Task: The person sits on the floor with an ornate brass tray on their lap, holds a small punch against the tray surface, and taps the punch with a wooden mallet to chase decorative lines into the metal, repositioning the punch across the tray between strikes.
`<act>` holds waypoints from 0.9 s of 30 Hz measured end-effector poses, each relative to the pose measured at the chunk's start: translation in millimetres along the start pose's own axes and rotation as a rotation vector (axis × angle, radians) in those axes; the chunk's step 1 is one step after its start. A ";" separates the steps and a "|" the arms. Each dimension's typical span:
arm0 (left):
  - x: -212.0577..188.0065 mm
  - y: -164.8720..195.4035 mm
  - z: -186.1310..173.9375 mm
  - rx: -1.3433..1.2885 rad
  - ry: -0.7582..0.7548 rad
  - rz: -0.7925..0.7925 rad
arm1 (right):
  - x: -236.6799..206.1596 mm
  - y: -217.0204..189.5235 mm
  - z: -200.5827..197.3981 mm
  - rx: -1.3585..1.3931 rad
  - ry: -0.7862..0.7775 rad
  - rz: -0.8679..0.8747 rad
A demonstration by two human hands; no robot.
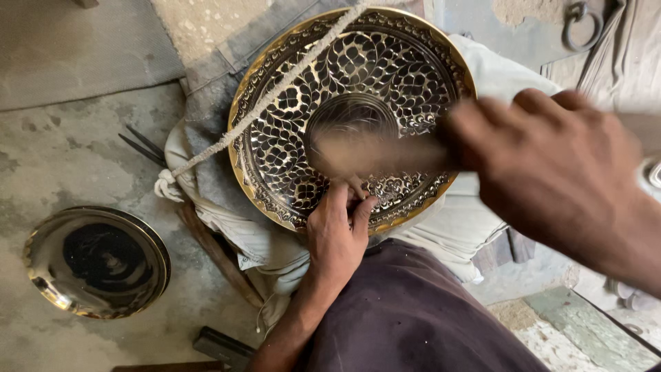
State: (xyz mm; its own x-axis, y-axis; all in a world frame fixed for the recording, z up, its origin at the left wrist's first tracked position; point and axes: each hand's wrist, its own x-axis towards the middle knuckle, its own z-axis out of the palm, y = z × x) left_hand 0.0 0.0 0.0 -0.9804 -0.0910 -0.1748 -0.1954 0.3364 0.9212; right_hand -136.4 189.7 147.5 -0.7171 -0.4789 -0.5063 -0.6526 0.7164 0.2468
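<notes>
A large round brass plate point(406, 62) with black-filled leaf engraving leans on cloth padding in front of me. My left hand point(337, 231) rests on its lower rim, fingers pinched on a small tool whose tip touches the pattern. My right hand point(551, 165) is raised over the plate's right side, gripping a wooden mallet point(372, 153) that is blurred from motion across the plate's centre.
A twisted cord point(275, 89) runs diagonally over the plate. A smaller brass dish point(41, 275) with a dark centre lies on the concrete floor at left. Thin metal tools point(141, 146) lie near the cloth point(468, 227). An iron ring point(582, 27) sits top right.
</notes>
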 end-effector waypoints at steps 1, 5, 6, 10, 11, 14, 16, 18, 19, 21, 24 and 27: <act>0.3 0.1 0.2 0.021 0.011 0.022 | 4.6 0.3 1.3 0.057 0.103 -0.019; 0.9 -0.4 0.0 0.024 0.013 0.048 | -0.2 0.9 -0.8 -0.070 0.044 -0.017; 2.0 -0.8 -0.3 0.005 0.006 0.041 | -2.0 1.1 -2.0 -0.191 -0.085 0.003; -1.8 0.5 -1.7 0.041 0.040 0.088 | 5.1 -2.4 0.2 0.012 0.147 -0.019; -1.5 0.5 -2.0 0.027 0.039 0.092 | 2.6 -1.4 -1.4 -0.100 0.013 -0.008; -3.2 1.1 -1.5 0.065 0.084 0.072 | 0.2 -2.8 -3.9 -0.029 0.169 -0.042; -2.3 0.8 -0.6 0.049 0.103 0.040 | 1.7 -3.8 -6.3 0.327 0.278 -0.017; -2.5 -2.8 1.4 -0.037 0.083 -0.008 | 2.8 -6.2 -7.5 0.864 0.178 0.077; -2.5 -4.3 2.3 -0.027 0.075 -0.012 | 3.7 -6.9 -9.3 0.459 0.163 0.018; -3.4 -5.7 2.9 -0.005 0.057 -0.023 | 3.4 -7.4 -14.5 -0.348 0.119 -0.099; -4.6 -2.4 -2.7 0.090 0.154 0.181 | -9.4 -3.2 -27.2 -0.337 0.045 -0.098; -3.1 4.1 -15.9 -0.052 0.114 -0.094 | -13.6 -3.4 -23.7 -0.014 0.207 -0.016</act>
State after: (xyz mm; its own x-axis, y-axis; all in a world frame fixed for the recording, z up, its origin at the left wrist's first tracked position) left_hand 2.7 -13.3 9.9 -0.9479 -0.2273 -0.2234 -0.2822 0.2730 0.9197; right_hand -130.2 181.8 173.1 -0.7407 -0.5854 -0.3297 -0.6666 0.7015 0.2520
